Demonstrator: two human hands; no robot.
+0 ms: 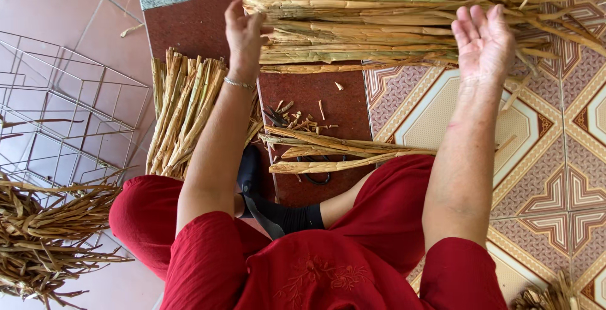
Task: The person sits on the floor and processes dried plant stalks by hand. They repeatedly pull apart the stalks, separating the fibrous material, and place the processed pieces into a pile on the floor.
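The left hand [245, 32] was open, fingers loosely curled, its fingertips touching the near edge of the big bundle of dried stalks [391, 19] without closing on any one of them. The right hand [485, 43] was spread flat, palm up and turned toward the camera, gripping nothing and held just in front of the same bundle. That bundle lay crosswise on the floor at the far edge of the view, straddling the dark red strip [189, 26] and the patterned tiles [555, 177], probably so that both hands could reach along its length.

The stalks were pale yellow-green, flat and papery, with frayed, split ends. A few loose stalks [334, 152] lay nearer the person's knees, beside small cut scraps [297, 117] on the red strip (trimmings, by the look of them). A shorter, evenly cut stack [183, 111] stood left of the left forearm, its ends lined up. Toward the left edge sat a white wire frame [63, 114] on pink tiles, and beside it a darker, tangled heap of dried strands [44, 234].
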